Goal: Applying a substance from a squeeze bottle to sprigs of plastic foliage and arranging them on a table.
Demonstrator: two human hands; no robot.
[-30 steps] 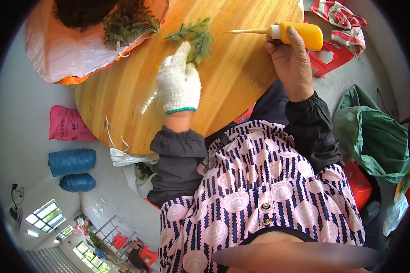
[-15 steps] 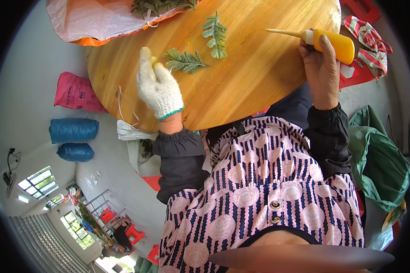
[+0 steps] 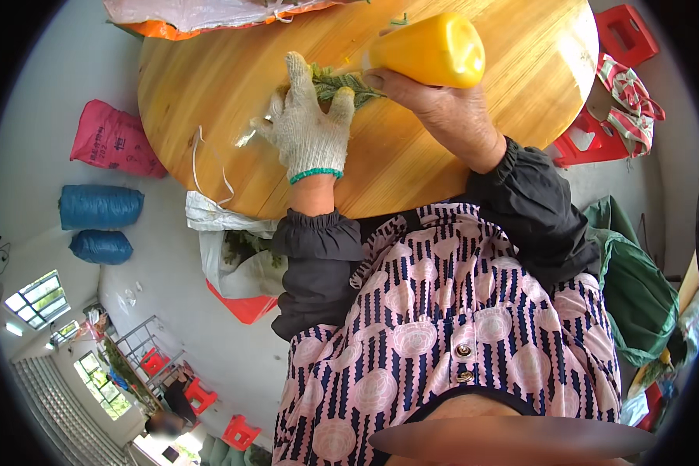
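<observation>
L hand (image 3: pixel 311 128): gloved, fingers spread at green sprig (image 3: pixel 354 80)
R hand (image 3: pixel 444 113): wrapped round yellow bottle (image 3: pixel 435 50) — tip hidden
Sprig: on worktop (image 3: pixel 225 101), betw. hands
Bottle work: prob. midway — not set down, can't tell if applied

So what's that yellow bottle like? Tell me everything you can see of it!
The yellow bottle looks like smooth, shiny plastic, with bright glints near its base. It is tipped over: the wide base faces right and toward the camera, and the body narrows leftward, toward the green sprig. Its nozzle can't be made out from here. The right hand holds it over the wooden table.
</observation>
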